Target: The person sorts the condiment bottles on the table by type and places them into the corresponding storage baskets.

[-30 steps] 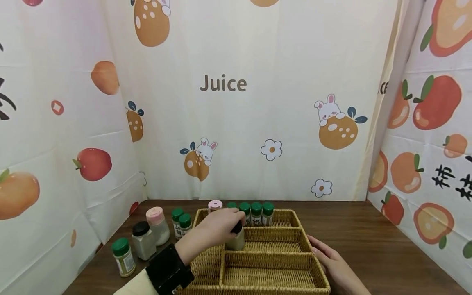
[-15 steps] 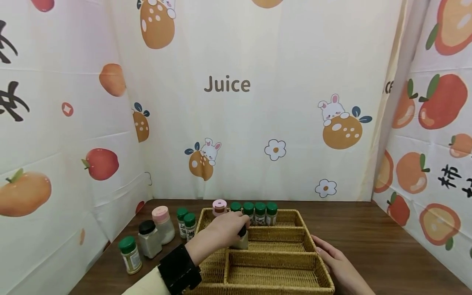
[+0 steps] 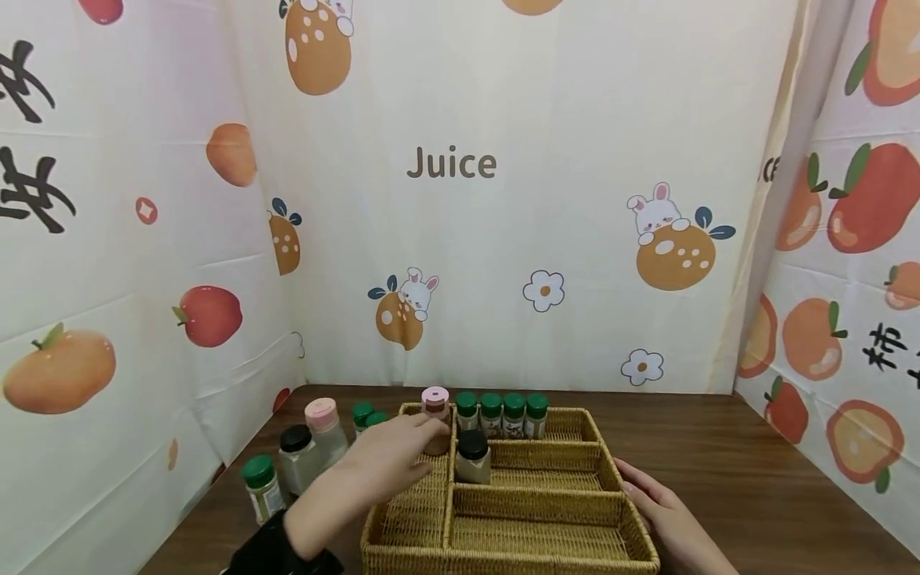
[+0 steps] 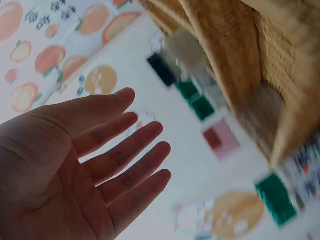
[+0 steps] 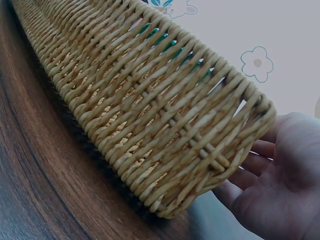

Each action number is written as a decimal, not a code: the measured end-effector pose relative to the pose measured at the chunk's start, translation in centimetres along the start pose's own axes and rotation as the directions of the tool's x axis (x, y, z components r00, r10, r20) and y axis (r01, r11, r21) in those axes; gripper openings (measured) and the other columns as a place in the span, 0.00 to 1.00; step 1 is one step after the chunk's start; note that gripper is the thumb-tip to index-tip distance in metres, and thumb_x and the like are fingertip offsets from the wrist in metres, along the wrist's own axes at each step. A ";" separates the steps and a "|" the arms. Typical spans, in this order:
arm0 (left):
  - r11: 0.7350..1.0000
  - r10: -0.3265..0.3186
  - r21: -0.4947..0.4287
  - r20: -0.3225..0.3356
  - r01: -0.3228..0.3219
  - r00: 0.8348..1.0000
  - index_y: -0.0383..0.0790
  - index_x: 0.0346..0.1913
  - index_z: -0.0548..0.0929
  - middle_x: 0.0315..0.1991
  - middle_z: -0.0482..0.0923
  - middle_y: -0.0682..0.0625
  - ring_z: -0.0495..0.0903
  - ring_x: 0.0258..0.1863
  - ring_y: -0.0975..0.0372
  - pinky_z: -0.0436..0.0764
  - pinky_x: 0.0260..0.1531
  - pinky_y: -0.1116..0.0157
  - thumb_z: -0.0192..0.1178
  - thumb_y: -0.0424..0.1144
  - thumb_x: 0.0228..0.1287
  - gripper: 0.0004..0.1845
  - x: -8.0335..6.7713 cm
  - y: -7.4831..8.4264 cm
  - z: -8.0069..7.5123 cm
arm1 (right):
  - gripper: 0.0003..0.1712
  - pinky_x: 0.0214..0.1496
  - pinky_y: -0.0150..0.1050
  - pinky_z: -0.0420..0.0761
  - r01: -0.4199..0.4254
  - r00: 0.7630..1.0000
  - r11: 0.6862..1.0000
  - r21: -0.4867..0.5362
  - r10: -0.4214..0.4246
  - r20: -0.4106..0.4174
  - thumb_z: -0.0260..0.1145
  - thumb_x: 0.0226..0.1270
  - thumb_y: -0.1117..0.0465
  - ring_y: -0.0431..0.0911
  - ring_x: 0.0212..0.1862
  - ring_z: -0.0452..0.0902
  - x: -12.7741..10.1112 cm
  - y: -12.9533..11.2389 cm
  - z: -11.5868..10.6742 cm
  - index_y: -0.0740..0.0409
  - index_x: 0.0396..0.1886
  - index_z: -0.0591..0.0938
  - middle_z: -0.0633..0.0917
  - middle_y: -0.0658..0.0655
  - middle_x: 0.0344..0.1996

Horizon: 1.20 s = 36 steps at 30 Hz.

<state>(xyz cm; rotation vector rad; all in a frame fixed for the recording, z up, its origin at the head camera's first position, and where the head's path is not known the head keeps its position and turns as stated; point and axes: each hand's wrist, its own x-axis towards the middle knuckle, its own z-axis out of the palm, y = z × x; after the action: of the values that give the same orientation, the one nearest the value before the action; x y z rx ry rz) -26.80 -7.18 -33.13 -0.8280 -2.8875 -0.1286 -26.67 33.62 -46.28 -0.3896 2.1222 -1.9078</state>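
While the right hand (image 3: 657,511) is resting flat against the basket (image 3: 575,551), the left hand (image 3: 391,455), its grip wide and empty, is hovering just left of the upright black-capped jar (image 3: 473,457).

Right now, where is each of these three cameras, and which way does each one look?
Head: worn high, looking forward and down at the wicker basket; both forearms show.
Left wrist: under the left hand, looking past its open palm; blurred.
Right wrist: low by the table, at the basket's side; right hand beside it.
All three share the basket.
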 end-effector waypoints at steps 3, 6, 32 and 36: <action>0.999 -0.042 0.001 -0.052 0.042 0.998 0.49 0.55 0.82 0.53 0.83 0.53 0.84 0.46 0.59 0.83 0.35 0.61 0.73 0.42 0.58 0.21 -2.0 -1.5 -1.1 | 0.38 0.54 0.43 0.83 0.006 1.000 1.000 0.024 -0.006 0.000 0.43 0.84 0.53 0.34 0.55 0.80 -0.1 -0.1 -0.2 0.69 0.78 0.41 0.73 0.35 0.62; 0.995 -0.098 0.012 -0.089 0.100 0.991 0.51 0.52 0.83 0.52 0.83 0.54 0.85 0.46 0.60 0.83 0.34 0.60 0.73 0.41 0.56 0.19 -3.7 -3.2 -2.0 | 0.39 0.53 0.41 0.83 0.025 1.000 1.000 0.013 -0.025 0.008 0.43 0.84 0.53 0.33 0.54 0.80 0.0 -0.2 -0.5 0.71 0.77 0.39 0.72 0.30 0.59; 0.962 -0.273 -0.021 -0.071 0.272 0.959 0.38 0.51 0.83 0.49 0.83 0.43 0.82 0.50 0.47 0.80 0.48 0.45 0.72 0.42 0.57 0.20 -6.5 -13.3 -1.3 | 0.39 0.52 0.42 0.84 0.000 1.000 1.000 -0.031 0.000 -0.009 0.42 0.84 0.53 0.35 0.53 0.82 0.2 0.0 -0.2 0.72 0.77 0.38 0.70 0.51 0.70; 0.950 -0.311 -0.010 -0.056 0.311 0.949 0.34 0.55 0.81 0.52 0.81 0.36 0.81 0.51 0.43 0.80 0.49 0.44 0.72 0.42 0.57 0.25 -6.1 -14.6 0.0 | 0.38 0.52 0.42 0.84 0.014 1.000 1.000 -0.010 -0.014 0.005 0.42 0.84 0.54 0.35 0.53 0.82 0.1 0.0 -0.2 0.73 0.77 0.38 0.73 0.45 0.67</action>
<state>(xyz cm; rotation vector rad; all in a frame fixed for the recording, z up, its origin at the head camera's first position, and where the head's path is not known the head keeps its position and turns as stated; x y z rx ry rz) -29.45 -22.68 -34.72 -0.3553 -2.9407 -0.1815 -26.85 33.78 -46.29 -0.4113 2.1320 -1.9027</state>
